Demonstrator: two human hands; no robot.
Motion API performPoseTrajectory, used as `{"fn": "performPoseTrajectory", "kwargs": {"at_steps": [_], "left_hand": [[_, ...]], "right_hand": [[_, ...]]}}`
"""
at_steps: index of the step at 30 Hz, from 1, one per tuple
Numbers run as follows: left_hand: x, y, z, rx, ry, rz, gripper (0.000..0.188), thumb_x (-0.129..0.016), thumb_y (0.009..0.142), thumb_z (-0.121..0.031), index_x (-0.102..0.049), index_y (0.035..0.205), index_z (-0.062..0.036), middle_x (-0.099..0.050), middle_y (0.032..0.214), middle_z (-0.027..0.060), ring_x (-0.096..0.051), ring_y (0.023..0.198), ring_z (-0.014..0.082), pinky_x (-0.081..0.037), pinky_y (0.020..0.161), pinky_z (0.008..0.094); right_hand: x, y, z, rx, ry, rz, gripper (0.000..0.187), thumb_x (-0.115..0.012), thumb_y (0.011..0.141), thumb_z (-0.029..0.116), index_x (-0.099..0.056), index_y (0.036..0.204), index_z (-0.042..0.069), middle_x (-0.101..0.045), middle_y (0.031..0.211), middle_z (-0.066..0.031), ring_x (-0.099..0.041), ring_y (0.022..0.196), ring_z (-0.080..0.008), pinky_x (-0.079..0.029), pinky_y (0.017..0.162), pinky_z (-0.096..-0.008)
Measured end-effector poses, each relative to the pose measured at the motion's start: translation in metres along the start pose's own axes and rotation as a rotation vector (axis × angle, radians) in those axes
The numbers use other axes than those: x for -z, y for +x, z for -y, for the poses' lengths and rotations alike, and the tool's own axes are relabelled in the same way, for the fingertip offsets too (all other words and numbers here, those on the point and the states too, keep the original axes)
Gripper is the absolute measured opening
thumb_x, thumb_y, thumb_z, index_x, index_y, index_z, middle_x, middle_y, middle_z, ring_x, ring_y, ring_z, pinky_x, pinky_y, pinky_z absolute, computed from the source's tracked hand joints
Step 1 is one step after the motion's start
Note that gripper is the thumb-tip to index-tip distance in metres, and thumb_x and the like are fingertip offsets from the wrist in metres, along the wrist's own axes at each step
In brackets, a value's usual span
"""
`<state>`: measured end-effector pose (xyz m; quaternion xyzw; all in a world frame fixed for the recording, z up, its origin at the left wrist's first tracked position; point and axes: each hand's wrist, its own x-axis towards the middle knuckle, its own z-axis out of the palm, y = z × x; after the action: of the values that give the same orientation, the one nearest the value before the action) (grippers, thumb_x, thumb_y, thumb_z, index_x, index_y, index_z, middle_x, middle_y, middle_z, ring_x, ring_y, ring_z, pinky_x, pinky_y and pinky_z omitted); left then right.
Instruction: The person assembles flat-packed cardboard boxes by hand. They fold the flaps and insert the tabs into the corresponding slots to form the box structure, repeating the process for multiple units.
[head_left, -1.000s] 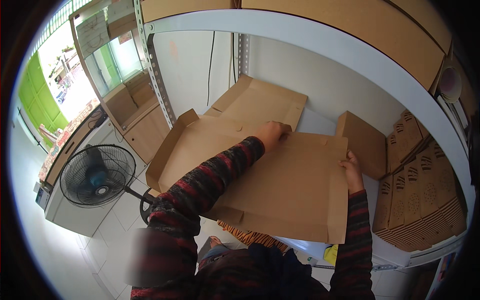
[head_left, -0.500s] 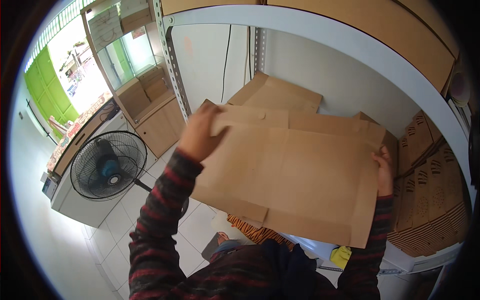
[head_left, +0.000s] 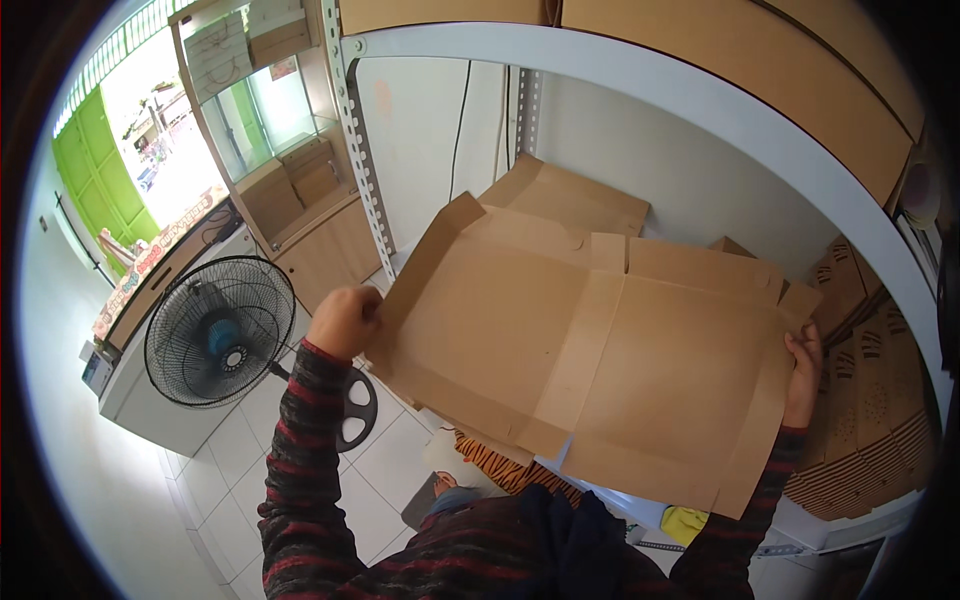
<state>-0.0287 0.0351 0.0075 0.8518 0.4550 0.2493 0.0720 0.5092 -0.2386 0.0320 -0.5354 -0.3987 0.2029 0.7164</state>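
A brown cardboard box blank, creased and partly unfolded, spreads out in front of me. My left hand is closed on its left edge, beside a flap that stands up. At its right edge my right hand grips the board near a corner flap, fingers curled over the rim. A fold line runs down the middle between two broad panels, with small flaps along the far side. Behind it another piece of cardboard leans on the shelf.
A black standing fan is on the left, near a wooden glass cabinet. Stacked folded cardboard boxes fill the shelf's right side. A grey metal shelf beam arches overhead. Yellow cloth lies below the cardboard.
The cardboard blank has opened out wider, its left panel now showing its inner side. My left hand has moved left and down to its left edge; my right hand has shifted slightly right.
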Motion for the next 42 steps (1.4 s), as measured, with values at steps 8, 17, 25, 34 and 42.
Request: {"fn": "performPoseTrajectory", "kwargs": {"at_steps": [8, 17, 25, 34, 42], "left_hand": [[0.056, 0.112, -0.082, -0.309, 0.034, -0.608, 0.027, -0.068, 0.082, -0.007, -0.066, 0.108, -0.0034, -0.067, 0.101, 0.0168, -0.064, 0.097, 0.0355, -0.051, 0.085, 0.0415], [0.032, 0.028, -0.13, -0.607, -0.47, 0.273, 0.046, -0.071, 0.075, 0.002, -0.059, 0.119, -0.0025, -0.057, 0.126, 0.0187, -0.054, 0.118, 0.0369, -0.044, 0.102, 0.042], [-0.014, -0.067, -0.103, -0.246, -0.447, 0.167, 0.047, -0.069, 0.067, 0.013, -0.066, 0.109, -0.0068, -0.058, 0.11, 0.0126, -0.058, 0.106, 0.0318, -0.048, 0.091, 0.0395], [-0.052, -0.068, -0.108, -0.204, -0.407, -0.073, 0.042, -0.068, 0.067, 0.01, -0.068, 0.106, -0.0074, -0.059, 0.105, 0.0102, -0.057, 0.099, 0.0309, -0.049, 0.083, 0.0396], [-0.022, -0.09, -0.14, -0.282, -0.612, 0.132, 0.043, -0.077, 0.064, -0.002, -0.07, 0.106, -0.0098, -0.059, 0.107, 0.0103, -0.056, 0.102, 0.0284, -0.045, 0.088, 0.0384]], "right_hand": [[-0.025, -0.027, -0.019, -0.08, 0.152, -0.419, 0.033, -0.053, 0.089, 0.007, -0.055, 0.121, 0.0, -0.061, 0.113, -0.0106, -0.059, 0.103, -0.0196, -0.045, 0.092, -0.03], [-0.123, -0.078, -0.059, -0.228, 0.291, -0.29, 0.055, -0.056, 0.083, -0.003, -0.04, 0.136, -0.001, -0.05, 0.131, -0.0143, -0.049, 0.122, -0.0237, -0.042, 0.101, -0.0373], [-0.122, -0.102, -0.012, 0.334, -0.601, -0.12, 0.055, -0.068, 0.084, 0.006, -0.045, 0.134, 0.001, -0.052, 0.135, -0.0141, -0.048, 0.126, -0.0291, -0.038, 0.106, -0.0413], [-0.204, -0.115, 0.003, 0.653, -0.749, 0.92, 0.032, -0.075, 0.075, 0.013, -0.064, 0.102, 0.001, -0.062, 0.11, -0.016, -0.059, 0.103, -0.0343, -0.046, 0.093, -0.045], [-0.164, -0.075, 0.002, 0.597, -0.927, 0.153, 0.028, -0.072, 0.079, 0.013, -0.063, 0.101, -0.001, -0.061, 0.103, -0.018, -0.06, 0.097, -0.0373, -0.049, 0.082, -0.0451]]}}
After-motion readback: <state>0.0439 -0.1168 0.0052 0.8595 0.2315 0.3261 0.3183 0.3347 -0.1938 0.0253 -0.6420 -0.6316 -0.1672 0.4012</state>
